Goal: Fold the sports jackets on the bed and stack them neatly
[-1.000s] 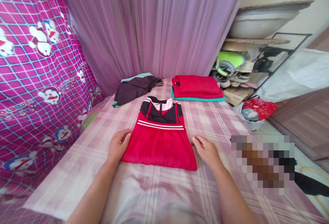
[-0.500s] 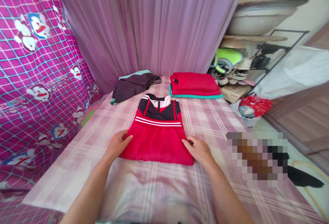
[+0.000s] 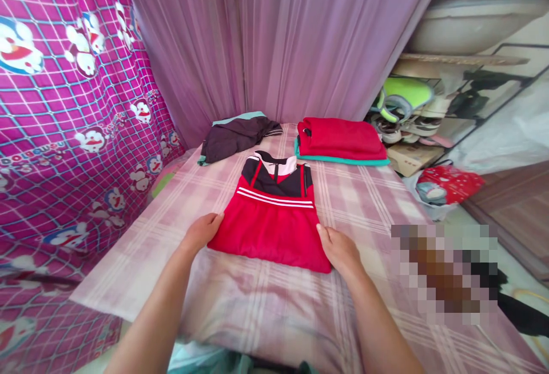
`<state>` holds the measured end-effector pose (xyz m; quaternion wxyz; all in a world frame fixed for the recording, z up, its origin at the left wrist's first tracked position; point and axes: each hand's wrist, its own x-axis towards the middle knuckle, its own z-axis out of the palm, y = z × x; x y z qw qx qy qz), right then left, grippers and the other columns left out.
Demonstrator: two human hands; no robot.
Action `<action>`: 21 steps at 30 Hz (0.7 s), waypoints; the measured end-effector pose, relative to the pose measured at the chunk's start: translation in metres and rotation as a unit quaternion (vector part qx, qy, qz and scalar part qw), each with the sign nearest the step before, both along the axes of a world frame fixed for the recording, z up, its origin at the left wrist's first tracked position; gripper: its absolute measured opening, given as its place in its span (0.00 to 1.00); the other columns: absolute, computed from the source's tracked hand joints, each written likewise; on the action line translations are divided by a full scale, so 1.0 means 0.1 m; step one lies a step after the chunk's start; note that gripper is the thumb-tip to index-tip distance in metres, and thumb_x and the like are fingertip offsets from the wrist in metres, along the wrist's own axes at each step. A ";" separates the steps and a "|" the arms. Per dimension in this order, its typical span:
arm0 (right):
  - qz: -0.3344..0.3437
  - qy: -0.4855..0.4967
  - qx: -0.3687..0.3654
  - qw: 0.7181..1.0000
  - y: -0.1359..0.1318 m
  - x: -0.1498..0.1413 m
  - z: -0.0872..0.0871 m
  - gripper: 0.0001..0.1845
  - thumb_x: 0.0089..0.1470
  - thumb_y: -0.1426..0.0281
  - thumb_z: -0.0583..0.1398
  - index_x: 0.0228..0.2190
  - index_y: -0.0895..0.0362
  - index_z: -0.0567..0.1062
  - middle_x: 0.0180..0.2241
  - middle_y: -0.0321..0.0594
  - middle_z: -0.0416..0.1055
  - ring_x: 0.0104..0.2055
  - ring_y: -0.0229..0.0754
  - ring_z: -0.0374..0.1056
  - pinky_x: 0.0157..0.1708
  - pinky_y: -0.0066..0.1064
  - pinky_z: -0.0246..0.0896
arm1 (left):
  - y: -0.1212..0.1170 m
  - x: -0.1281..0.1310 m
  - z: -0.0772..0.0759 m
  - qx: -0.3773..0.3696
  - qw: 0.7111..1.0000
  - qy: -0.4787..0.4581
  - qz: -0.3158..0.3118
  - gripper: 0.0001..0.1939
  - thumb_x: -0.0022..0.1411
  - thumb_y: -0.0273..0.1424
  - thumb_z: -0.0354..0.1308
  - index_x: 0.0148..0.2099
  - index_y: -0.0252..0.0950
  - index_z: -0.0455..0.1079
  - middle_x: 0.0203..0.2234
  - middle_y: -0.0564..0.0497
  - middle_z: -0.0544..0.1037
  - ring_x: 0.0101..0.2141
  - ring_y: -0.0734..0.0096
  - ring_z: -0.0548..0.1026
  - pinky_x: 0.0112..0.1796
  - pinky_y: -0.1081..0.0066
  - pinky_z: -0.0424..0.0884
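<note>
A folded red garment (image 3: 270, 228) with a dark top, white stripes and a white collar lies flat in the middle of a table covered by a pale pink plaid cloth (image 3: 369, 202). My left hand (image 3: 201, 232) rests at the garment's lower left corner, fingers together and touching its edge. At the lower right corner my right hand (image 3: 341, 248) lies flat against the fabric edge. Neither hand has lifted the cloth.
A crumpled dark garment with teal trim (image 3: 234, 136) lies at the back left. A folded red and teal stack (image 3: 341, 140) sits at the back right. A purple curtain (image 3: 291, 36) hangs behind, a pink cartoon sheet (image 3: 64, 111) on the left, a cluttered rack (image 3: 412, 116) on the right.
Both hands have closed in from beside the red garment to touch its lower corners. The camera view has shifted slightly left and down.
</note>
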<state>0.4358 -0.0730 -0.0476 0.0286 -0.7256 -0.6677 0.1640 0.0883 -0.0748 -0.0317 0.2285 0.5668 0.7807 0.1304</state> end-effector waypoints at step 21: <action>-0.040 -0.001 0.063 0.997 -0.10 0.11 -0.10 0.24 0.66 0.57 0.46 0.37 0.54 0.78 0.34 0.45 0.79 0.35 0.46 0.74 0.32 0.32 0.59 | -0.12 0.00 -0.09 0.038 0.998 0.049 -0.004 0.18 0.65 0.46 0.46 0.42 0.41 0.71 0.34 0.50 0.81 0.36 0.63 0.77 0.35 0.68 0.68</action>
